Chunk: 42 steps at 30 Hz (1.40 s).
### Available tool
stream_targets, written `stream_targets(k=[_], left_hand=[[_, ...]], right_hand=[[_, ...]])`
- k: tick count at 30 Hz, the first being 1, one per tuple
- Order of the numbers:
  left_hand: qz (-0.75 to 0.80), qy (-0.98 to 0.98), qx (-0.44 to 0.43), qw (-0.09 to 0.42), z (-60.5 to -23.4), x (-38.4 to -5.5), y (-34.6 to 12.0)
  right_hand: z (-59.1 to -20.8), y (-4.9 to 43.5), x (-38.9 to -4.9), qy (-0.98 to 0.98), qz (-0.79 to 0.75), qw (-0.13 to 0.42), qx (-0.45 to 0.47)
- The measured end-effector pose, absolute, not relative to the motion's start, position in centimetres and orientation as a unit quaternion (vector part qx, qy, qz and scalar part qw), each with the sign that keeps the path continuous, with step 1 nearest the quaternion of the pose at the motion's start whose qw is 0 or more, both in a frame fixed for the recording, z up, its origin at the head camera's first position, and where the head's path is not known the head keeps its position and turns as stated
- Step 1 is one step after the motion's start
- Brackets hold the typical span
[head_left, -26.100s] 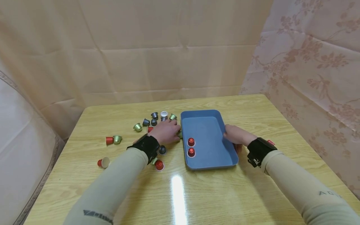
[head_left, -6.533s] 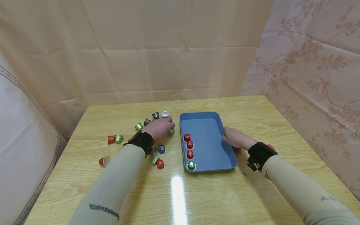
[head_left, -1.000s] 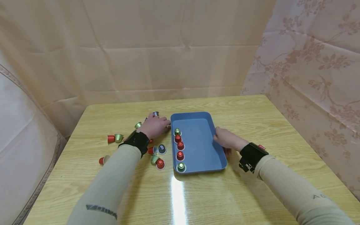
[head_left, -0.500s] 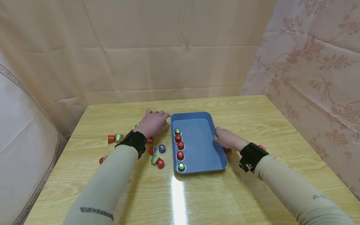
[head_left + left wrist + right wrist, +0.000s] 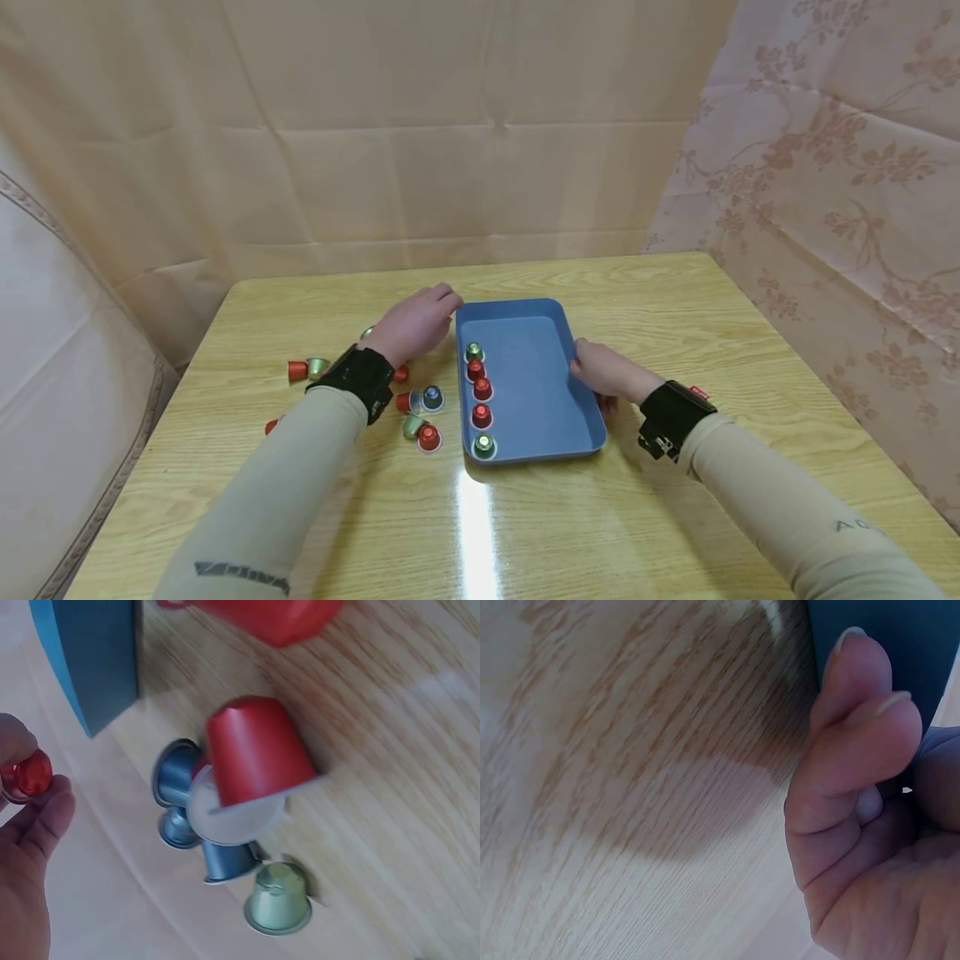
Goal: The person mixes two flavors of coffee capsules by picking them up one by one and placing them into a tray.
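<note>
My left hand is at the far left corner of the blue tray, with fingertips close to the rim. In the left wrist view, it pinches a red coffee capsule between thumb and fingers; the head view hides that capsule. My right hand grips the tray's right side, its fingers curled against the outer wall. Inside the tray, a column of capsules stands along the left wall: a green capsule farthest, several red ones, and another green capsule nearest.
Left of the tray lie loose capsules: a dark blue one, a red one beside a pale green one, and a red-and-green pair farther left. The left wrist view shows blue capsules clustered behind the left hand's forearm.
Over the earlier frames, the tray has gained red and green capsules and shifted left. In the last second my left hand has risen from the pile toward the tray's far left corner.
</note>
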<state>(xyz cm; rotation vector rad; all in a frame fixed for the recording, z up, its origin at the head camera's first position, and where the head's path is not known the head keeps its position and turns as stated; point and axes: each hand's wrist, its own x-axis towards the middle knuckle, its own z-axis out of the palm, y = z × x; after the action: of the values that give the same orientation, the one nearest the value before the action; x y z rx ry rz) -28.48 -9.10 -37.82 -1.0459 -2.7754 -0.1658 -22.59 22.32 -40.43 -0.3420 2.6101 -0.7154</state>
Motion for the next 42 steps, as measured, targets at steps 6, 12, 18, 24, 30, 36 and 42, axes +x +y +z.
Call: stream_targets(k=[6, 12, 18, 24, 30, 36, 42], left_hand=[[-0.078, -0.905, -0.399, 0.129, -36.7, -27.6, -8.1], [-0.082, -0.88, -0.442, 0.152, -36.1, -27.0, -7.1], [-0.097, -0.869, -0.46, 0.154, -36.1, -26.8, -6.2], [-0.098, -0.869, -0.464, 0.142, -35.9, -26.3, -5.7], [-0.116, -0.857, -0.488, 0.117, -36.1, -26.0, -5.4], [-0.091, -0.85, -0.506, 0.11, -36.5, -25.8, -5.1], [-0.065, -0.861, -0.497, 0.085, -36.6, -25.3, -4.7]], right_hand=[[-40.4, 22.3, -22.6, 0.937, -0.255, 0.206, -0.121], [-40.3, 22.3, -22.5, 0.938, -0.253, 0.205, -0.119], [-40.1, 22.2, -22.4, 0.936, -0.258, 0.209, -0.117], [-40.1, 22.2, -22.3, 0.934, -0.265, 0.211, -0.117], [-39.9, 22.2, -22.3, 0.933, -0.267, 0.211, -0.119], [-39.9, 22.1, -22.3, 0.933, -0.266, 0.215, -0.117], [-40.0, 22.1, -22.3, 0.933, -0.265, 0.215, -0.115]])
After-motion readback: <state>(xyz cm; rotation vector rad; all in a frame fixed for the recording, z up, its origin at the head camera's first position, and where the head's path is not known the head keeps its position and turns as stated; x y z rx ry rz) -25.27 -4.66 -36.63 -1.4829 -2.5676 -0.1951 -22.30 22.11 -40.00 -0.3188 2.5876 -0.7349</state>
